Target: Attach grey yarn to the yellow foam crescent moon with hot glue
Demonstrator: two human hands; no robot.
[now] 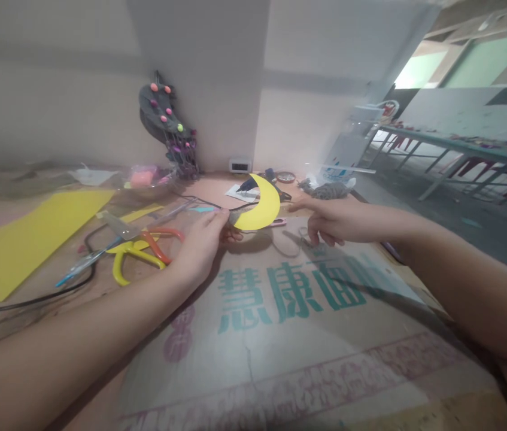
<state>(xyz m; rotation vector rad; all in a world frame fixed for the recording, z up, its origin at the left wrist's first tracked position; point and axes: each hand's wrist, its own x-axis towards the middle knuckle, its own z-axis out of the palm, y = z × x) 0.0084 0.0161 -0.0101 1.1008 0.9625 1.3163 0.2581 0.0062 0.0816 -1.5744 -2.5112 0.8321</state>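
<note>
A yellow crescent moon cutout (267,206) is pinched at its lower left tip by my left hand (212,239). Grey yarn is wound round that tip beside my fingertips. To the right of the moon, my right hand (325,221) hovers with thumb and forefinger drawn together and the other fingers bent down. A thin strand of grey yarn (287,252) loops slackly between the moon and my right hand; its exact hold at the fingertips is blurred. Left of my left hand lie scissors (139,257) with yellow and orange handles.
A printed board (253,353) lies in front of me. Yellow sheets (42,239) are at left. Behind stand a grey crescent with pompoms (158,111), a small digital clock (240,166), a hot glue gun (248,185) and a grey yarn bundle (331,189). A long table (455,143) stands beyond.
</note>
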